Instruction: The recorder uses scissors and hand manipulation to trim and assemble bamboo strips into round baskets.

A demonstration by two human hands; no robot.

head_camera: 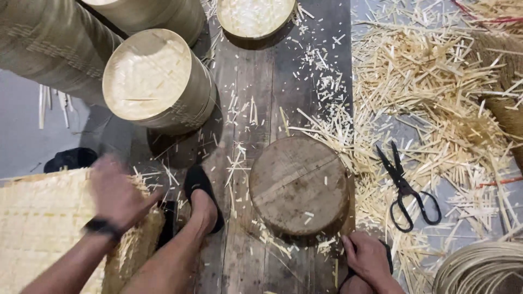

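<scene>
My left hand (117,196), blurred, with a dark band on the wrist, rests on the frayed edge of a woven bamboo mat (41,223) at the lower left. My right hand (366,257) is closed around a dark handle at the bottom edge, just below a round wooden chopping block (298,184). What the handle belongs to is hidden. My foot in a black slipper (201,202) stands on the dark wooden boards (256,98) between the mat and the block.
Black scissors (406,188) lie on a heap of bamboo offcuts (430,92) at right. Stacked round woven baskets (158,81) stand at the upper left, another basket (255,16) at the top. Coiled bamboo strips (482,269) sit at the lower right.
</scene>
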